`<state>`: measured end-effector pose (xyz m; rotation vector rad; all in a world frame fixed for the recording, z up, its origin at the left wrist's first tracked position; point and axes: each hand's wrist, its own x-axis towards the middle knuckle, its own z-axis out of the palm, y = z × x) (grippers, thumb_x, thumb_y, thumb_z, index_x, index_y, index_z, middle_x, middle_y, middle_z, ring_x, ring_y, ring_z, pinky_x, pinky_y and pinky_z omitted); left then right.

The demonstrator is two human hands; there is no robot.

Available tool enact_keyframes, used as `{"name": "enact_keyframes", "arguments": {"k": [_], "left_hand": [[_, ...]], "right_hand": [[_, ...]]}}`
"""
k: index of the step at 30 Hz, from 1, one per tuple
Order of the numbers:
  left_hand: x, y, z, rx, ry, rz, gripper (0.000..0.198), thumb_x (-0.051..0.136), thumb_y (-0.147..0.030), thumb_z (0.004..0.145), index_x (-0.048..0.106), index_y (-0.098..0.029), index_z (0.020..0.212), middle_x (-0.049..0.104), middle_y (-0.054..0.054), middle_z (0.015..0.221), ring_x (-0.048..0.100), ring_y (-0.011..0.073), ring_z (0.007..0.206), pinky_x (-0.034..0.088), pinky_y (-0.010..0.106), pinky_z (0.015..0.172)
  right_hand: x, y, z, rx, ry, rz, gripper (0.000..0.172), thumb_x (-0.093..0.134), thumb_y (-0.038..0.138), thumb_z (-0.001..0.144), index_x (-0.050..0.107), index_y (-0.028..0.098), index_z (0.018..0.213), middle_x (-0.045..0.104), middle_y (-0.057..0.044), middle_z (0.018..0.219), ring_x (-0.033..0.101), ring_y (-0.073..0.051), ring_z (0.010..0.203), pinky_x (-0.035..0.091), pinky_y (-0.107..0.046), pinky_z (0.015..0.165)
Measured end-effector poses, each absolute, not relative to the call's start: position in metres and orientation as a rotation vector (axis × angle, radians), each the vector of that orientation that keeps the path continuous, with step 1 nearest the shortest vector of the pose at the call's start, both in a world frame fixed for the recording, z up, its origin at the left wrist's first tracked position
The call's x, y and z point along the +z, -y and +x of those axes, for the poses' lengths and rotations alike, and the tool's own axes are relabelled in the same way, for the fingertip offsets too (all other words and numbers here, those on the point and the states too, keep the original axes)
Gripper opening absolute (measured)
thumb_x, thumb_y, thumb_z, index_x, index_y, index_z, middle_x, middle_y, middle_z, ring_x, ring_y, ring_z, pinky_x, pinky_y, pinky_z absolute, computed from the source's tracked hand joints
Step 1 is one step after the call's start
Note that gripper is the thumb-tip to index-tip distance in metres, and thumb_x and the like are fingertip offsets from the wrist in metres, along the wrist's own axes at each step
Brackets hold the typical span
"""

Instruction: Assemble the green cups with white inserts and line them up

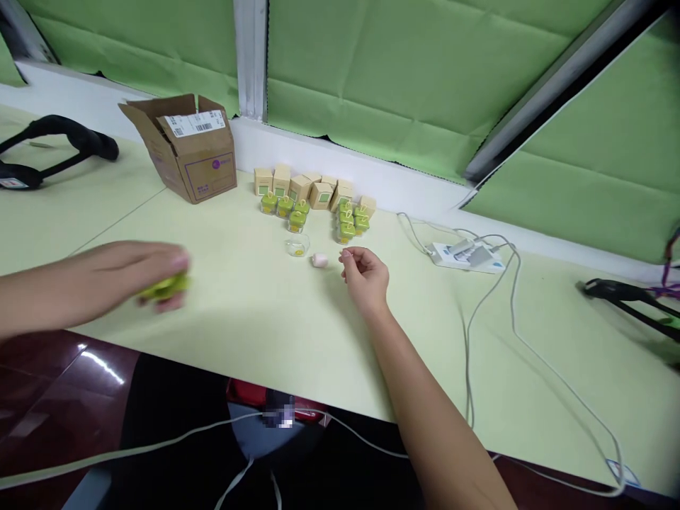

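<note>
At the left, my left hand (173, 276) is blurred by motion, its fingers closed around a yellow-green lid (166, 286) above the table. My right hand (365, 275) has thumb and forefinger pinched together over the middle of the table; whatever may be between the tips is too small to name. Just left of those fingertips lies a small pale pink, rounded piece (319, 261). Beside it stands a clear open container (297, 245) with a yellow mark. Small jars with green lids (297, 221) stand behind, in a left group and a right group (347, 231).
Several small tan cartons (321, 195) line the wall. An opened cardboard box (207, 166) stands at the back left. A power strip (467, 256) with cables lies to the right. Black frame-like objects sit at the far left (79, 145) and far right (627, 301).
</note>
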<state>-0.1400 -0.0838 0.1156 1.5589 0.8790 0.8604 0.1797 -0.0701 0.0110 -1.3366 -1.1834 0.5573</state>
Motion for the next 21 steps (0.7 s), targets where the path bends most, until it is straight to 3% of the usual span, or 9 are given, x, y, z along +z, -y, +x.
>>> {"name": "enact_keyframes", "arguments": {"k": [1,3,8,14,21], "left_hand": [[0.116,0.078,-0.128,0.619,-0.892,1.66,0.03,0.056,-0.042,0.098,0.06,-0.019,0.079,0.061,-0.002,0.066,0.054,0.0117,0.057,0.043,0.019,0.056],[0.104,0.063,-0.087,0.673,-0.913,1.592,0.042,0.042,-0.045,0.103,0.057,-0.018,0.075,0.06,0.001,0.061,0.054,0.0122,0.05,0.045,0.023,0.053],[0.036,0.033,0.022,0.71,-0.761,1.174,0.044,0.042,-0.06,0.101,0.049,-0.021,0.083,0.05,-0.003,0.055,0.035,0.0086,0.038,0.029,0.022,0.04],[0.011,0.024,0.013,0.588,-0.637,1.095,0.057,0.039,-0.077,0.095,0.049,-0.022,0.086,0.041,-0.006,0.053,0.024,0.0068,0.038,0.019,0.02,0.041],[0.009,0.02,0.012,0.601,-0.539,1.189,0.055,0.041,-0.073,0.097,0.047,-0.022,0.079,0.037,-0.005,0.054,0.027,0.0086,0.043,0.021,0.02,0.043]], "right_hand": [[0.011,0.069,0.18,0.568,1.171,-1.342,0.038,0.07,0.054,0.083,0.072,0.017,0.093,0.07,-0.003,0.079,0.054,-0.011,0.056,0.045,-0.026,0.054],[0.012,0.068,0.182,0.603,1.136,-1.352,0.038,0.071,0.054,0.081,0.071,0.017,0.092,0.071,-0.003,0.08,0.055,-0.011,0.057,0.046,-0.026,0.054],[0.017,0.067,0.188,0.631,1.062,-1.333,0.038,0.072,0.054,0.079,0.068,0.018,0.09,0.071,-0.003,0.08,0.053,-0.01,0.053,0.046,-0.026,0.051],[0.021,0.075,0.178,0.584,1.228,-1.278,0.032,0.072,0.051,0.084,0.071,0.019,0.088,0.068,-0.002,0.073,0.049,-0.01,0.052,0.042,-0.026,0.05],[0.027,0.09,0.165,0.279,1.652,-1.287,0.019,0.063,0.036,0.094,0.077,0.024,0.091,0.072,-0.003,0.079,0.053,-0.012,0.057,0.047,-0.029,0.058]]}}
